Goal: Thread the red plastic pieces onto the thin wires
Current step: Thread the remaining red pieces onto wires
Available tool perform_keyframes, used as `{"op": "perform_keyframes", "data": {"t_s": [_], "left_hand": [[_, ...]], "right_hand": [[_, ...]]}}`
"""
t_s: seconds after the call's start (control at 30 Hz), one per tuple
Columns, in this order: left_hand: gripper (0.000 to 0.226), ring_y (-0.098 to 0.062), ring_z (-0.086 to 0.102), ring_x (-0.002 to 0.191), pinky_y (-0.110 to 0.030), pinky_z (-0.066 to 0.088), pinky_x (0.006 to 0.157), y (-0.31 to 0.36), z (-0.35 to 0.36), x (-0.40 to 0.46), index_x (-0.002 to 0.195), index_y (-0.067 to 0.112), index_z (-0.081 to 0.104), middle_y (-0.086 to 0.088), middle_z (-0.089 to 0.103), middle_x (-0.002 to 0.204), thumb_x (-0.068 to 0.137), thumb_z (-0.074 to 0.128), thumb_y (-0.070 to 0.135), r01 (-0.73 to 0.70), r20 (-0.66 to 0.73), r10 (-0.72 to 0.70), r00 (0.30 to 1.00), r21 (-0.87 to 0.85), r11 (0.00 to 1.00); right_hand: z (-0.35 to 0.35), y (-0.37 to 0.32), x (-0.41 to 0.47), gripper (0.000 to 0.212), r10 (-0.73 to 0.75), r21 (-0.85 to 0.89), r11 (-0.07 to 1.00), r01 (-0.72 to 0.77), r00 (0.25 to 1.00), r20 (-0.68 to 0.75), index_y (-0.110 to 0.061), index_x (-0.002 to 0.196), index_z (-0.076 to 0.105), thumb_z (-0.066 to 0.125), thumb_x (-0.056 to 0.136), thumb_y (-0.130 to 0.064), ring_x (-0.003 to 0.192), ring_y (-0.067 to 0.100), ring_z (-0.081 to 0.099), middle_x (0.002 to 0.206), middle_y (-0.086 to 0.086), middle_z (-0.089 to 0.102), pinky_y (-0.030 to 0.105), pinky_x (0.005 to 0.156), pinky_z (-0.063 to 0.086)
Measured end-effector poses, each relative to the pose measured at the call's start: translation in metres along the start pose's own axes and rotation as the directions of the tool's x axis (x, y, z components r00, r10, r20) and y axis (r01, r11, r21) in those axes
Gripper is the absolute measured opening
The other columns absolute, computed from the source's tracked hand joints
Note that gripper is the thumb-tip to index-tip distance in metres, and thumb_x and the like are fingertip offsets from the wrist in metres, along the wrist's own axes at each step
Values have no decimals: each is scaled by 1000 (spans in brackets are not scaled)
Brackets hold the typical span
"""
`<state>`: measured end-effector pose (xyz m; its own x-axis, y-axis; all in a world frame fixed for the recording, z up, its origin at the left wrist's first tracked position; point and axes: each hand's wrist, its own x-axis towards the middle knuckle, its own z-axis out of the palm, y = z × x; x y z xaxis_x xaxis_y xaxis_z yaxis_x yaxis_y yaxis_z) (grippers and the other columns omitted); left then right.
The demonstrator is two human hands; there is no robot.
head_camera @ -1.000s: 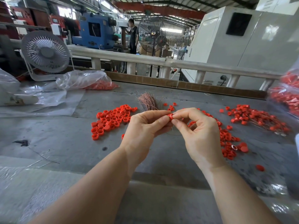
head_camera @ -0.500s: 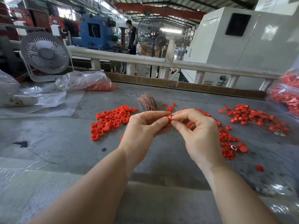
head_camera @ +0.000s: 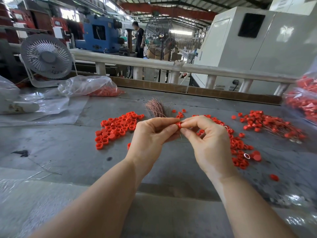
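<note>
Little had changed since earlier: a small round red plastic piece point(head_camera: 178, 125) was kept pinched at frame centre between left hand point(head_camera: 152, 134) and right hand point(head_camera: 208, 140), a thin wire point(head_camera: 180, 135) hanging beneath.

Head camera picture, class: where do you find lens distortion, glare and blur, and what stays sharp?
In the head view, wide-angle distortion bows the white railing and stretches the forearms; glare falls on the plastic sheet and the near table edge; the bag of red pieces at the right border is blurred; the left hand, right hand and pinched red piece stay sharp.
</note>
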<state>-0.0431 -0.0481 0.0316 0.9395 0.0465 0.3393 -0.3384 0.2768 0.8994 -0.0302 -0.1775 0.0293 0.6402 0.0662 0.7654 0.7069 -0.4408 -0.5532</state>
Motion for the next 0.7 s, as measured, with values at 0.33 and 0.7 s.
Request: {"op": "perform_keyframes", "data": {"t_s": [0.33,0.7], "left_hand": [[22,-13,69,76,-18,55,70,-2,-1,2,86,8,70,-4,73,78,85,55,-8,74,-8,-74,997,-32,997],[21,-16,70,78,-21,56,73,1,-2,2,89,6,70,-9,73,81,84,56,-8,126,-3,-127,992,-81,989]], "right_hand": [[0,0,0,13,39,-44,998,-39,999,-5,-14,76,69,71,76,-2,79,14,63,77,-6,67,22,71,47],[-1,-2,0,13,37,-53,998,-37,999,1,-14,76,69,71,76,-1,78,14,63,77,-5,67,26,70,49]]}}
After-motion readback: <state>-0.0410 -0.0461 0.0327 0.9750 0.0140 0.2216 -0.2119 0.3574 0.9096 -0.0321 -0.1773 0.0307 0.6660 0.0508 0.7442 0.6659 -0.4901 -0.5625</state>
